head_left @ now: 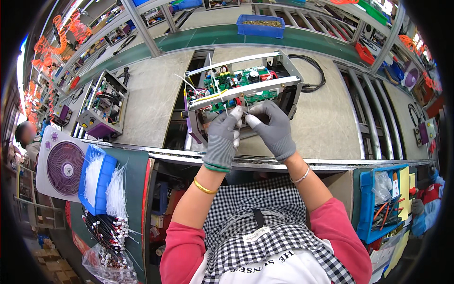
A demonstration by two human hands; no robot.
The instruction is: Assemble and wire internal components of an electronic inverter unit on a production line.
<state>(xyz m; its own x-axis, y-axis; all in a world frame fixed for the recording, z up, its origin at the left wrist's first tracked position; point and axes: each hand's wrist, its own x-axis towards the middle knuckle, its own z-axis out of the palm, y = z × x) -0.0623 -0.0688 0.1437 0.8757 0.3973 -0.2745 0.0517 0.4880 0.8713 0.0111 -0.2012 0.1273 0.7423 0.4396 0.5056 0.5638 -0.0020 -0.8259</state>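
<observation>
The left hand [222,137], grey-gloved, pinches a thin white cable tie [243,112] at the front of the open metal chassis with green circuit boards [241,87], which sits mid-desk [146,94]. The right hand [273,128] pinches the same tie from the other side. The chassis's long axis runs left to right, open front facing the person. Pulling too hard could pinch wires or snap the tie; gloved fingertips may slip off it.
</observation>
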